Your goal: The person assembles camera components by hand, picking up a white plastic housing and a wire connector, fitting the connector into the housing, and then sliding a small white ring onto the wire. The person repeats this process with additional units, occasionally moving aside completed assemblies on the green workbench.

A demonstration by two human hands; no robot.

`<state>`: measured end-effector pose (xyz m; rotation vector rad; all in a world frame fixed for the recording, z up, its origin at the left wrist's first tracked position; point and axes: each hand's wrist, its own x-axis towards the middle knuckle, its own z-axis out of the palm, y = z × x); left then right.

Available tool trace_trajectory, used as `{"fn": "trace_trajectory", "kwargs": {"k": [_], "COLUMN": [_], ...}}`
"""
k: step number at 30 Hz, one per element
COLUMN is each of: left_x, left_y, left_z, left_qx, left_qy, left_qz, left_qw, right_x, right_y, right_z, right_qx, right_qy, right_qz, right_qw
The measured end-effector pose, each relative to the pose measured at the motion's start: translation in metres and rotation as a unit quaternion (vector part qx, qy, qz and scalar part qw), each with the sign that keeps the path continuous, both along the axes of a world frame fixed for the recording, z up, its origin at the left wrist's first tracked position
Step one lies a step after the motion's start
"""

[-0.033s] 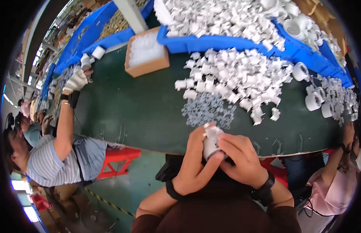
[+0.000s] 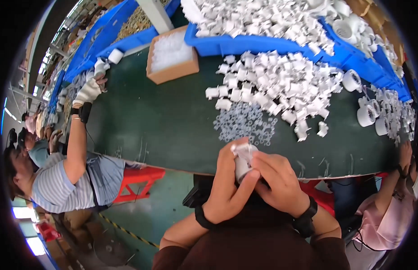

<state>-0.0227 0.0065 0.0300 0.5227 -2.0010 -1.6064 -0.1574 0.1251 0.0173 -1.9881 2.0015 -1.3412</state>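
Both hands are closed around one white plastic fitting (image 2: 243, 167), held just off the table's near edge. My left hand (image 2: 226, 184) wraps its left side, with the thumb across the lower end. The fingertips of my right hand (image 2: 277, 180) press on it from the right, hiding part of it. At the fitting's top end is a lighter white piece (image 2: 243, 149), too blurred to make out. Just beyond the hands lies a heap of small grey translucent rings (image 2: 240, 122). Behind that spreads a large pile of white plastic clips (image 2: 276, 85).
Blue bins (image 2: 245, 45) of white parts line the table's (image 2: 159, 121) far side. A cardboard box (image 2: 173, 67) of translucent pieces stands left of them. Loose white round fittings (image 2: 365, 115) lie at right. One co-worker's gloved hand (image 2: 88, 91) works at left; another person (image 2: 384, 216) is at right.
The view has shifted slightly, so the table's contents sit a little farther right. Both hands keep hold of the fitting, with barely any movement of the fingers.
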Motion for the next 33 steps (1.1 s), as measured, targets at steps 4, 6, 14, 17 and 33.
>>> {"fn": "trace_trajectory", "kwargs": {"k": [4, 6, 14, 17, 33], "left_x": [0.015, 0.018, 0.013, 0.012, -0.001], "left_y": [-0.008, -0.009, -0.009, -0.014, 0.000], "left_z": [-0.019, -0.016, -0.009, -0.007, -0.009], "left_qx": [-0.134, -0.242, -0.260, -0.239, -0.115], "left_qy": [-0.008, -0.036, -0.032, -0.041, -0.025], "left_qz": [0.054, 0.059, 0.048, 0.048, 0.077], "left_qw": [0.990, 0.968, 0.964, 0.969, 0.990], "right_x": [0.009, 0.006, 0.004, 0.008, 0.024], "right_y": [-0.006, -0.005, -0.013, -0.010, -0.024], "right_z": [-0.005, 0.007, 0.022, 0.019, -0.014], "right_qx": [0.055, 0.060, 0.063, 0.037, -0.119], "right_qy": [-0.156, -0.264, -0.373, -0.489, -0.232], "right_qz": [0.055, 0.055, 0.110, 0.041, -0.068], "right_qw": [0.985, 0.961, 0.919, 0.870, 0.963]}}
